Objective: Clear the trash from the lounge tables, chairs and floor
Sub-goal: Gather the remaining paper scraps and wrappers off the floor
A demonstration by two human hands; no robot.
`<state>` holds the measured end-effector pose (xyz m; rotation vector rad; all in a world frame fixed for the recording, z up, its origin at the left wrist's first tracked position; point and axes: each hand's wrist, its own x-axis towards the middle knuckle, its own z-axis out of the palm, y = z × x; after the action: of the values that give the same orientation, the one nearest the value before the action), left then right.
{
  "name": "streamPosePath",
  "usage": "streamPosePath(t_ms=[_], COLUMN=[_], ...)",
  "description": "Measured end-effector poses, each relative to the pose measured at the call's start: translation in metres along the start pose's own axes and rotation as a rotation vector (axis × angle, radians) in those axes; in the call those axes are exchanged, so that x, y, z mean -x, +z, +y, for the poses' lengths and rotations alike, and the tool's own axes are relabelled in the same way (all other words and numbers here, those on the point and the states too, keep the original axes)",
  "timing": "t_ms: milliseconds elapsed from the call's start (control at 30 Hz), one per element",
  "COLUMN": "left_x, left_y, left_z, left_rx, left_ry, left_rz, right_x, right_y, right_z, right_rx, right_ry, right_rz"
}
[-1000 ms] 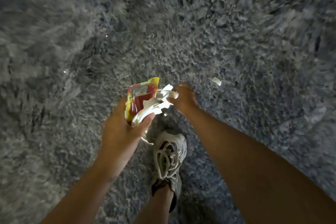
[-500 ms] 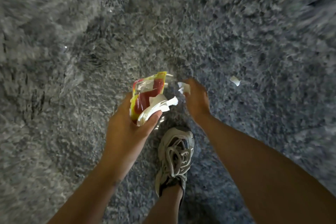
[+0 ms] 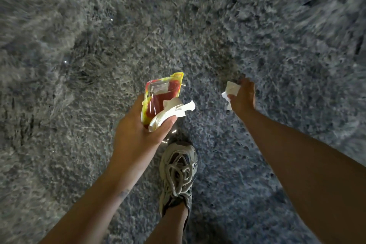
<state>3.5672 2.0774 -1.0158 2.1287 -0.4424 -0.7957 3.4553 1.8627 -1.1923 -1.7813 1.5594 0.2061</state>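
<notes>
My left hand (image 3: 138, 130) grips a red and yellow snack wrapper (image 3: 161, 96) together with crumpled white paper (image 3: 172, 112), held above the carpet. Further right, my right hand (image 3: 243, 95) is low over the grey shaggy carpet (image 3: 198, 35), its fingers closed on a small white scrap of paper (image 3: 230, 90). The loose scrap that lay on the carpet to the right is no longer visible there.
My foot in a grey laced sneaker (image 3: 179, 172) stands on the carpet just below the left hand. A clear plastic edge (image 3: 168, 140) glints under the left hand. Tiny bright specks (image 3: 65, 62) dot the carpet at the left and top.
My right hand left the bundle in the left hand and moved right to where the loose white scrap lay; it now holds white paper. The left hand stayed put.
</notes>
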Motion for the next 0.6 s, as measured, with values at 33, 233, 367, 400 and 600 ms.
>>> streamPosePath(t_ms=[33,233,367,400,600], left_x=[0.000,0.005,0.021,0.025,0.042], left_y=[-0.001,-0.010,-0.024,-0.029,-0.077], left_z=[0.000,0.007,0.038,0.052,0.164], left_rx=[0.008,-0.007,-0.048,-0.046,0.015], left_ry=[0.003,0.011,0.063,0.069,0.171], left_rz=[-0.004,0.009,0.016,0.017,0.040], right_x=[-0.002,0.009,0.043,0.054,0.118], right_y=[0.001,-0.005,-0.041,-0.055,-0.184], right_z=[-0.001,-0.001,-0.030,-0.042,-0.133], right_rx=[-0.038,0.113,0.018,-0.048,-0.202], right_ry=[0.033,-0.091,-0.130,-0.132,-0.255], right_rz=[0.002,-0.070,-0.081,-0.062,0.045])
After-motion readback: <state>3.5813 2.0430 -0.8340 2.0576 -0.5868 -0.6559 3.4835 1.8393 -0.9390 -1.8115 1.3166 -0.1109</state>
